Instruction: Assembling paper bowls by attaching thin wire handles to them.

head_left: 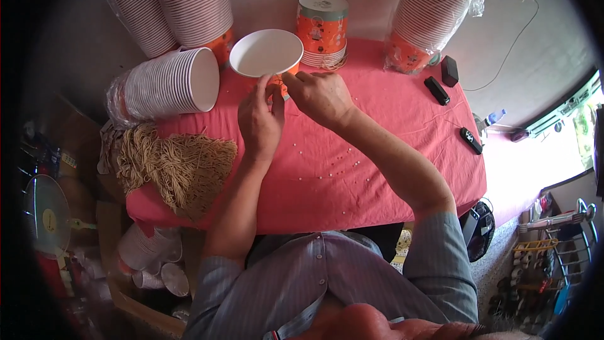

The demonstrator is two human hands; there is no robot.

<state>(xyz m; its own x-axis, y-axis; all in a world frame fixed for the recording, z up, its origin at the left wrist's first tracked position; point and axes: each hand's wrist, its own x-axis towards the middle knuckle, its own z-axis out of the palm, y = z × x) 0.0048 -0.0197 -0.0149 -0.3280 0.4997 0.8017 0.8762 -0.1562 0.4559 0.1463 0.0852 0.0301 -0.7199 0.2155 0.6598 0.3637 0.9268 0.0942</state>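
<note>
A paper bucket (pixel 267 55), white inside and orange outside, stands upright on the cloth-covered table. My left hand (pixel 259 123) is at its near side, fingers bent and their tips meeting close to the bucket's wall. Beside it my right hand (pixel 322 96) is closed in a pinch, knuckles up, just below the rim. Whatever lies between the fingertips is too small to make out. To the left of my left forearm lies a heap of beige cords (pixel 179 167). Small pale beads (pixel 340 167) are scattered on the cloth near my right forearm.
A red cloth (pixel 302 204) covers the table. Upside-down orange buckets (pixel 323 25) stand at the back. Wrapped bucket stacks rise at back left (pixel 192 3) and back right (pixel 431 16); another stack (pixel 167 82) lies on its side. Black objects (pixel 436 90) sit along the right edge.
</note>
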